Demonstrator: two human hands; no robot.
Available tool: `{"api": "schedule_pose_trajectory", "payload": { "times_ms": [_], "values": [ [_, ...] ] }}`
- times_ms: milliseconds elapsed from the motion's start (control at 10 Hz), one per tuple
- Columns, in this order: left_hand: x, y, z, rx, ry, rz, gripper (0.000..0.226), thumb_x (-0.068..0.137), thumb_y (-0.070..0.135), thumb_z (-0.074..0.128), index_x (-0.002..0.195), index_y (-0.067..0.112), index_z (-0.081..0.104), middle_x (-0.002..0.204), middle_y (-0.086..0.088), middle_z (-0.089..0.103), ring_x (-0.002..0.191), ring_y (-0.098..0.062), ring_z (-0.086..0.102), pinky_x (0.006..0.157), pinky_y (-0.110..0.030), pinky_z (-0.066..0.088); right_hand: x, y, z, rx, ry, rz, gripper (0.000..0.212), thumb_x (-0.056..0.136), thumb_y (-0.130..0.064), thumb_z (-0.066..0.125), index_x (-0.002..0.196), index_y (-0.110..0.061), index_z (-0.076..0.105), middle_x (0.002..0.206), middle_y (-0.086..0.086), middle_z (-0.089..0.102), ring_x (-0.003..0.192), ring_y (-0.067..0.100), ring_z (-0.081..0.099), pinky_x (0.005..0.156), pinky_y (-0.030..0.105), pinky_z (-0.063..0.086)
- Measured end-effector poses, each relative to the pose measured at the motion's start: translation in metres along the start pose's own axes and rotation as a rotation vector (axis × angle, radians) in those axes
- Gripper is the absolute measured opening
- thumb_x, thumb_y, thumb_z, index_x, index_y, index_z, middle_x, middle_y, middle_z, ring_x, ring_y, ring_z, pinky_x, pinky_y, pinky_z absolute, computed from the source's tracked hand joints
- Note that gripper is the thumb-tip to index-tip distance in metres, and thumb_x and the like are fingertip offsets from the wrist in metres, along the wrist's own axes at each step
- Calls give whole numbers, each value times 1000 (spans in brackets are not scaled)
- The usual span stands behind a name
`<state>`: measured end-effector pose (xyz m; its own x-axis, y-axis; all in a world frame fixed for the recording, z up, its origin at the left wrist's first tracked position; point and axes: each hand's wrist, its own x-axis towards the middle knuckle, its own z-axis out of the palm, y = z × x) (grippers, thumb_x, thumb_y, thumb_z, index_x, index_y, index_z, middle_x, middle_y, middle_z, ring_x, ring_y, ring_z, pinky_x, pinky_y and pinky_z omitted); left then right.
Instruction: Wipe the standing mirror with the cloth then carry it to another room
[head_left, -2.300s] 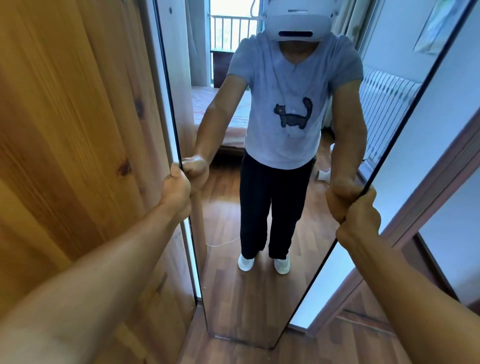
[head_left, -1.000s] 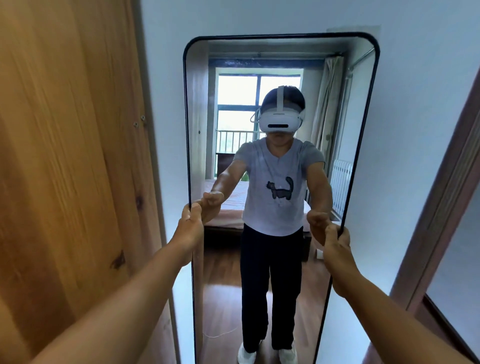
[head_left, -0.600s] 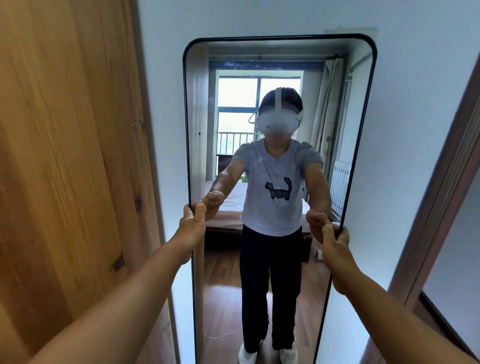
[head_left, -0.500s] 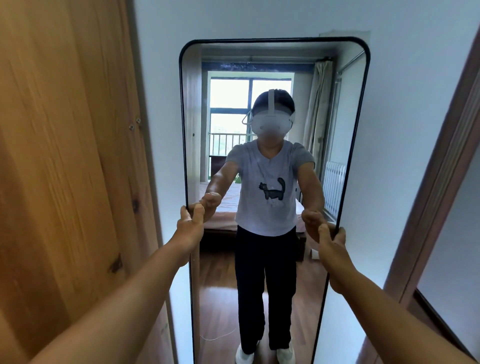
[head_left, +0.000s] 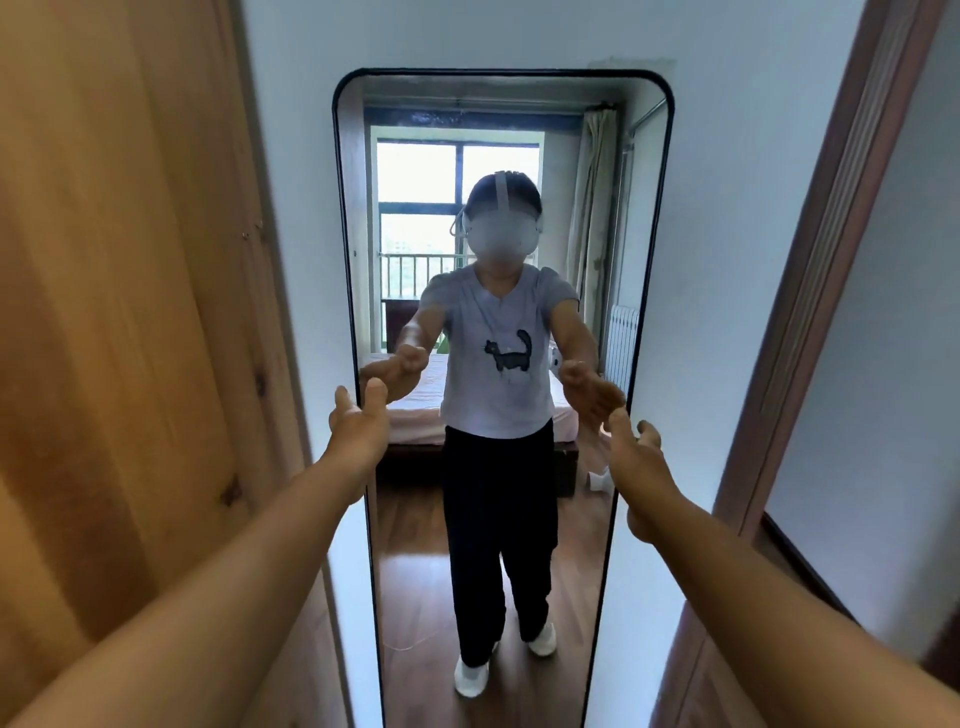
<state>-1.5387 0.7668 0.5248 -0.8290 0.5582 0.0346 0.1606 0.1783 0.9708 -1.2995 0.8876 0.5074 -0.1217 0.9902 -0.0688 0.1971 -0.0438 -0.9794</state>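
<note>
The tall standing mirror (head_left: 644, 260), with a thin black frame and rounded top corners, stands upright against the white wall straight ahead. My left hand (head_left: 358, 423) hovers at its left edge with fingers spread, apart from the frame. My right hand (head_left: 636, 452) is open beside the right edge, also off the frame. The glass reflects a person with both arms stretched forward, a bed and a window. No cloth is in view.
A wooden wardrobe panel (head_left: 130, 312) fills the left side, close to the mirror. A brown door frame (head_left: 810, 291) runs up on the right, with a white wall (head_left: 883, 364) beyond it. Wooden floor (head_left: 691, 686) shows at the bottom right.
Both hands gripped the mirror's side edges earlier. Now they have let go and drawn back with fingers apart. The mirror stands farther from me, upright against the wall.
</note>
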Motion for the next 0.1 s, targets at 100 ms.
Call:
{"api": "schedule_pose_trajectory", "payload": {
  "times_ms": [100],
  "values": [
    [-26, 4, -4, -36, 38, 8, 64, 93, 54, 26, 146, 19, 23, 152, -10, 32, 133, -31, 34, 98, -39, 30, -21, -10, -8, 7, -23, -42, 57, 93, -56, 27, 135, -18, 34, 125, 11, 48, 99, 23, 51, 79, 39, 41]
  ]
}}
